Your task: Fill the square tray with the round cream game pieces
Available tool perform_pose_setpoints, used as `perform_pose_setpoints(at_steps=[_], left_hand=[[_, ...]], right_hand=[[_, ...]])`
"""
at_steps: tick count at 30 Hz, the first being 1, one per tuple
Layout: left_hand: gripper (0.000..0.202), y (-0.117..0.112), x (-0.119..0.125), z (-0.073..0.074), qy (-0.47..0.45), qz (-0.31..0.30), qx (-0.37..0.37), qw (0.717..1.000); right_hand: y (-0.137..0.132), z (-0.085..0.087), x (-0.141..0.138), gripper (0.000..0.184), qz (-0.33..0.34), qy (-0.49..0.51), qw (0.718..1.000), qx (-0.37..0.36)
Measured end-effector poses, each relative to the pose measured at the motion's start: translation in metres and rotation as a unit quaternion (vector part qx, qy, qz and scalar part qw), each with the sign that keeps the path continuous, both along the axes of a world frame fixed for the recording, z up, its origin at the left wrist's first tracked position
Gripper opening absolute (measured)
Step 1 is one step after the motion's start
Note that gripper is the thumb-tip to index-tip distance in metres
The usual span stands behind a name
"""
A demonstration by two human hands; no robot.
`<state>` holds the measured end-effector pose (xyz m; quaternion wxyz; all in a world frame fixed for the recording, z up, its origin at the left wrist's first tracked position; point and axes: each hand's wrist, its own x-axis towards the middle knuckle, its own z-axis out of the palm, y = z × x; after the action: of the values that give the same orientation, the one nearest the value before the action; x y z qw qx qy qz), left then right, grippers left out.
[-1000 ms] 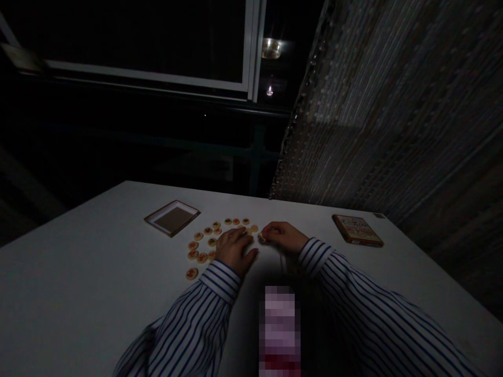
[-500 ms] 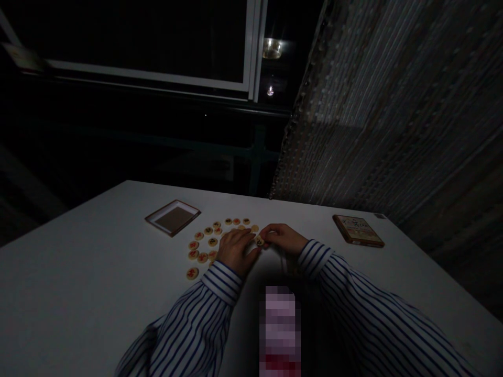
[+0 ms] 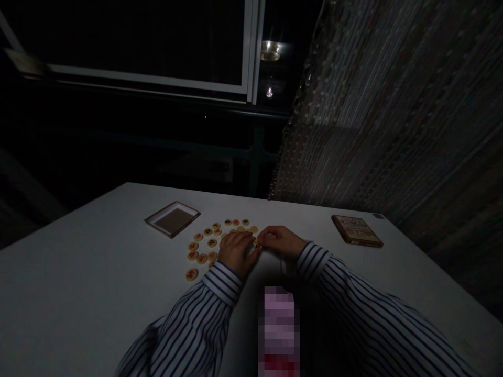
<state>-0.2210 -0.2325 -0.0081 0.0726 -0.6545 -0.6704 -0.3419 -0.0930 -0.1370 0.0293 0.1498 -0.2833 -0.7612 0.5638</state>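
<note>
Both hands (image 3: 257, 246) now meeting over one disc (image 3: 257, 244)

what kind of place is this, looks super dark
Probably a dim room at home or a balcony at night. A white table stands by a dark window and a bead curtain, with round game pieces spread out.

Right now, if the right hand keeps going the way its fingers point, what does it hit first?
The right hand points leftward at the round piece by its fingertips; just beyond are the left hand and the scattered pieces. It is dim, so contact is unclear.
</note>
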Motion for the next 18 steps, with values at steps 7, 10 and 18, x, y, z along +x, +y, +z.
perform_pose_setpoints(at_steps=[7,10,18], left_hand=[[0.030,-0.001,0.000,0.003,-0.001,0.010,-0.001,1.000],[0.034,-0.002,-0.001,0.005,-0.006,0.021,0.015,1.000],[0.027,-0.007,-0.021,0.014,-0.061,0.089,0.084,0.991]], right_hand=[[0.008,0.001,0.000,0.018,0.004,-0.037,0.990,0.135],[0.014,0.000,0.002,0.021,-0.009,-0.072,0.975,0.208],[0.013,-0.006,0.005,0.023,0.007,-0.181,0.913,0.365]])
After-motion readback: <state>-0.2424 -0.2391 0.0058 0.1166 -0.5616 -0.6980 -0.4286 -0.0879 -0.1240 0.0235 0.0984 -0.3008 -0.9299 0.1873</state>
